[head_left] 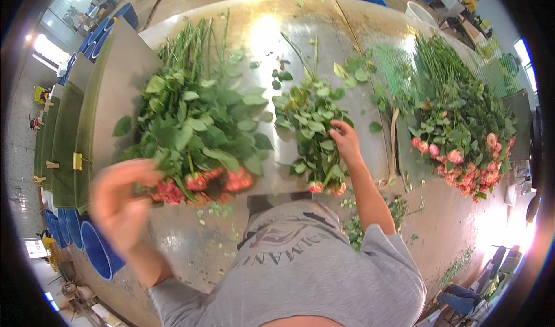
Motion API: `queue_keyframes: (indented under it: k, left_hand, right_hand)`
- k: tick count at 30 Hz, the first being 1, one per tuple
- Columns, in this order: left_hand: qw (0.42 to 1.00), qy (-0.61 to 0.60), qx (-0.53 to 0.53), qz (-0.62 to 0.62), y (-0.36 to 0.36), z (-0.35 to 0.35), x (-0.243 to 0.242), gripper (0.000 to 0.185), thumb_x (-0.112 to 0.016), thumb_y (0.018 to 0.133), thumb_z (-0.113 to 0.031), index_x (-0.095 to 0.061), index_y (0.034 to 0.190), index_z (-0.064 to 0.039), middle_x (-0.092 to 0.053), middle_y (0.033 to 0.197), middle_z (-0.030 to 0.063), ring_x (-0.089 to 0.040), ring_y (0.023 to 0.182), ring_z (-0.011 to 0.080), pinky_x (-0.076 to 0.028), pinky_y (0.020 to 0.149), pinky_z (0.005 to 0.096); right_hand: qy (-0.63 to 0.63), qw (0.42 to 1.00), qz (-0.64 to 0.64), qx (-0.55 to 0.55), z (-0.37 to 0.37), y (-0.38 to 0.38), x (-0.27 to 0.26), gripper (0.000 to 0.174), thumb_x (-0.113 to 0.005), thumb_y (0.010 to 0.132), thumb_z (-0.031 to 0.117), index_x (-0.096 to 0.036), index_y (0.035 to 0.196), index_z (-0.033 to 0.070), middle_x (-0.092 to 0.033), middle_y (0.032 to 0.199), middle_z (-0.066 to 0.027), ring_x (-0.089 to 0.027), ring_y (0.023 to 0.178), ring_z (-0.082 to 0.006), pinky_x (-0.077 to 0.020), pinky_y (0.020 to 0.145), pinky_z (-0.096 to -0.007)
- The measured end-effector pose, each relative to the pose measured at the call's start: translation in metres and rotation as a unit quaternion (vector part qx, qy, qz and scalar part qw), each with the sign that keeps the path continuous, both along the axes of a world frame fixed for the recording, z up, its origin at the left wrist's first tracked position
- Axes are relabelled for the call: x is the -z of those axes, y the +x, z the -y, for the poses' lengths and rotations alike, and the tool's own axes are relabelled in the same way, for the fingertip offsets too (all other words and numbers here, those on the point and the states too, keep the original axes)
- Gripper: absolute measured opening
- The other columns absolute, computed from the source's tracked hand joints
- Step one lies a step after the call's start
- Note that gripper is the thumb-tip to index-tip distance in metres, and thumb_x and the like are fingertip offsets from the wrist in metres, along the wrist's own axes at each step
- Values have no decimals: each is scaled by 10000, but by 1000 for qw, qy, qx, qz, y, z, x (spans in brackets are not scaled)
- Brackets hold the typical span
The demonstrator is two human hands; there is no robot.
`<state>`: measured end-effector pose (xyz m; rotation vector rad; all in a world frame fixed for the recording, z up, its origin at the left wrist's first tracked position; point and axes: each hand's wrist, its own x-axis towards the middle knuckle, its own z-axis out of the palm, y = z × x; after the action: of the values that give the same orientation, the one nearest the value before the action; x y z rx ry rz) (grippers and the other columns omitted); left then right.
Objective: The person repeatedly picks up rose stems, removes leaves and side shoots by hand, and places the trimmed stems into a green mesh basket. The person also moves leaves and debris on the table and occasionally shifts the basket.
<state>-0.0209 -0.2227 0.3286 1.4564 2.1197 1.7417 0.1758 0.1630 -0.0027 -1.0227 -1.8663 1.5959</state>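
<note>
A large bunch of coral-pink roses [199,186] lies on the left of the metal table [273,140], its blooms towards me and its stems pointing away. My left hand [125,192] is blurred beside those blooms; whether it touches them is unclear. In the middle lies a smaller group of roses [314,110] with pink and cream blooms at the near edge. My right hand [346,140] is at its right side, fingers bent against the leaves; a firm hold cannot be made out. Farther right, another big pile of roses [468,166] rests near green netting [394,69].
An upright panel [123,62] borders the table's left side. Green padded dividers [65,145] and blue buckets [100,249] stand beyond it. Loose leaves [282,75] are scattered on the metal. Cut foliage [360,229] lies on the floor. A person [469,1] is far off at upper right.
</note>
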Motion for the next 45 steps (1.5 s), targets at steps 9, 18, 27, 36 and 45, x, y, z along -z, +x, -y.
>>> queue_keyframes:
  k: [9,18,27,36,45]
  left_hand:
    - [937,-338,-57,65,82,-254,286,455,-661,822,-294,-564,1193,-49,-670,970,153,-641,853,269,-503,776,365]
    - [917,-357,-98,147,92,-264,321,377,-635,771,-212,-614,1055,34,-675,913,143,-642,822,244,-492,729,364]
    - [850,-132,-16,510,94,-245,291,401,-605,901,-182,-487,1245,-13,-588,1047,57,-546,945,139,-468,746,290]
    - [875,33,-61,478,45,-139,239,483,-608,838,-87,-465,1292,-4,-594,1151,98,-581,1017,190,-471,848,325]
    - [893,65,-81,437,8,-86,209,410,-608,839,-21,-518,1239,-20,-585,1162,56,-553,1035,172,-425,916,317]
  right_hand:
    - [-18,989,-95,112,-14,32,-60,275,-619,820,65,-631,1090,11,-643,926,-38,-569,795,-104,-459,726,-251]
    - [82,996,40,21,-4,6,-26,355,-587,797,136,-619,1128,11,-640,1126,-166,-615,1033,-282,-461,897,-338]
    - [0,1000,-21,11,36,-31,-66,304,-594,808,129,-633,1076,-8,-670,986,-180,-644,907,-246,-481,826,-319]
    - [20,981,-159,-109,57,-99,-113,279,-633,858,169,-642,1110,50,-647,1000,-87,-606,837,-158,-488,691,-261]
    - [434,821,284,-240,14,-211,-31,492,-575,838,428,-495,1263,194,-418,1391,-136,-336,1303,-337,-248,1014,-626]
